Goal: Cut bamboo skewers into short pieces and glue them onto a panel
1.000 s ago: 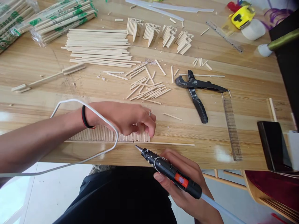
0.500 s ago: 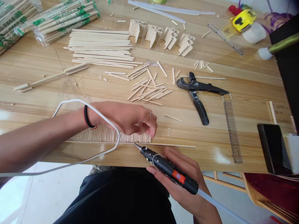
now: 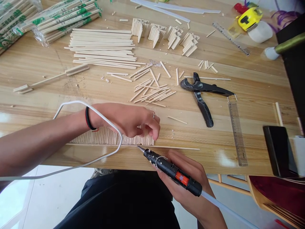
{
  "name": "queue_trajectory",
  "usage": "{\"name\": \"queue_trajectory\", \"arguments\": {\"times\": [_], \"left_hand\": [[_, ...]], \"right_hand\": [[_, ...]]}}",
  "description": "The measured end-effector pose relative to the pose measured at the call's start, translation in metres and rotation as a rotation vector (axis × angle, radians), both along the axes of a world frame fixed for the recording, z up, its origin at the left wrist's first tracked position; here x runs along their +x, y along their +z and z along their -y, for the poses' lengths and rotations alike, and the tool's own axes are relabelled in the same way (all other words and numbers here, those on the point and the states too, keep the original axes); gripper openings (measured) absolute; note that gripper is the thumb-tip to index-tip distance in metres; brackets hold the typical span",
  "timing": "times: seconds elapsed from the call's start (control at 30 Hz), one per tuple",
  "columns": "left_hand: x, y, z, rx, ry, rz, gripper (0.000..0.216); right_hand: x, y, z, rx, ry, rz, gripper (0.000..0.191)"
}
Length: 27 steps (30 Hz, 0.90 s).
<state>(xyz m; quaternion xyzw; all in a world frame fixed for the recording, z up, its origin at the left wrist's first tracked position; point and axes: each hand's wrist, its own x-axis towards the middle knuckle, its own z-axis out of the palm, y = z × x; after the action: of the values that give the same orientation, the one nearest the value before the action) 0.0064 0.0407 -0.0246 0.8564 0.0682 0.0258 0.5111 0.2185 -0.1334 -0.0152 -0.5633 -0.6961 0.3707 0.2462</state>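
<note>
My right hand [image 3: 188, 178] is wrapped round a black hot glue gun [image 3: 171, 171] with a clear glue stick [image 3: 221, 206] coming out of its back. Its metal tip touches, or nearly touches, a long thin wooden stick [image 3: 176, 148] along the lower edge of a row of short wooden sticks [image 3: 107, 136] laid side by side. On the right end of that row rests my left hand [image 3: 135, 121], its fingers curled and pressing down; its fingertips are partly hidden. A white cable [image 3: 95, 109] loops over my left wrist.
Loose cut sticks [image 3: 154, 92] lie beyond my left hand, with black cutters [image 3: 200, 92] to their right. Further back are long sticks [image 3: 102, 47], short-stick stacks [image 3: 173, 36] and wrapped bundles [image 3: 69, 20]. A ruler [image 3: 238, 136] and a phone [image 3: 278, 152] lie at right.
My right thumb has drawn in under the hot glue gun and is now mostly hidden. The gun's tip and my left hand stay in nearly the same place.
</note>
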Motion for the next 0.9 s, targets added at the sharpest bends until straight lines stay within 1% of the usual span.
{"name": "queue_trajectory", "arguments": {"times": [0.5,0.77,0.9], "left_hand": [[0.001,0.000,0.000,-0.013,-0.005,-0.052,0.042],[0.001,-0.001,0.000,-0.029,-0.008,-0.045,0.039],[0.001,0.000,-0.001,-0.030,-0.005,-0.056,0.040]], "right_hand": [[0.006,0.000,-0.002,0.027,-0.002,0.060,0.033],[0.008,0.001,0.001,0.000,-0.034,0.062,0.033],[0.011,0.001,0.001,0.000,-0.011,0.059,0.033]]}}
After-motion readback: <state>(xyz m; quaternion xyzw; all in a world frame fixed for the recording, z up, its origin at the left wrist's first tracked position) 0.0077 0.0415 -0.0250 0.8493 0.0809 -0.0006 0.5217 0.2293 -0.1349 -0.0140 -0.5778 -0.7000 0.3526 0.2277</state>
